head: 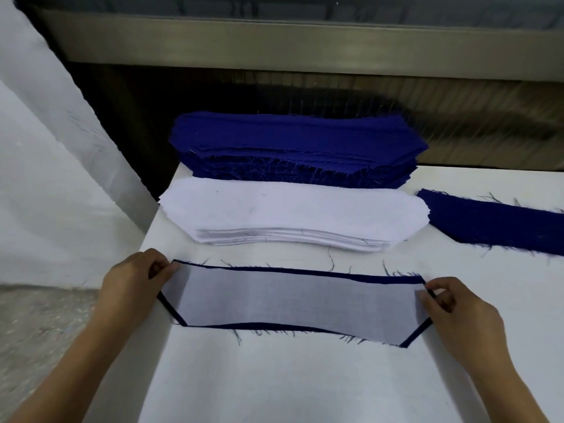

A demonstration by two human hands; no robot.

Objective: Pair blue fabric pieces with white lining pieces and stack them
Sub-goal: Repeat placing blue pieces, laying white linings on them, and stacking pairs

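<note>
The lining (293, 303) lay flat on a blue piece (299, 271) at the near part of the table (305, 386), just in front of the white stack (290, 215). Blue showed only as a thin border all round, so the two looked nearly matched. The left hand (134, 279) pinched the lining's left end at its far corner, fingers curled on the cloth; the right hand (457, 309) pinched the right end likewise. Gripping both ends prob. kept the thin sheet taut and let it be nudged edge to edge w/ the blue below, w/o wrinkles. The pair's long axis ran left-right across the table, tilted a bit so the right end sat nearer the person. The longer edge faced the stacks, the shorter one faced the person, ends cut slantwise. Supply sat close behind for short reaches: the white stack first, the blue stack (293, 145) just behind it, both lying the same way as the pair. A blue pile (494, 224) lay just right of the white stack — likely for finished pairs, though lining in it couldn't be made out.
</note>
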